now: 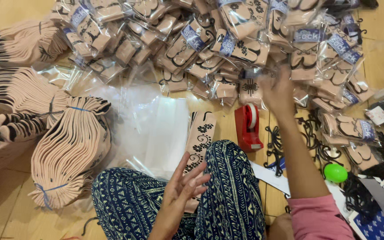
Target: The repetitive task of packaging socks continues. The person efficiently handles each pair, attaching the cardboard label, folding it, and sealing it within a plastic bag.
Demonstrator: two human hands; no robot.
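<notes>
Far right, a bagged sock (250, 89) on the pile is touched by the blurred right hand (277, 91), grip unclear; the left hand (184, 184) is spread above the knee, near a loose sock (201, 138). One packet is best lifted alone.

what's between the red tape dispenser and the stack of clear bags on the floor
In the head view, a single beige sock with a black flower pattern lies between the red tape dispenser and the stack of clear bags, on bare wooden floor.

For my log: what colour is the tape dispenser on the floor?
Red, holding a white roll; the tape dispenser shows in the head view.
</notes>
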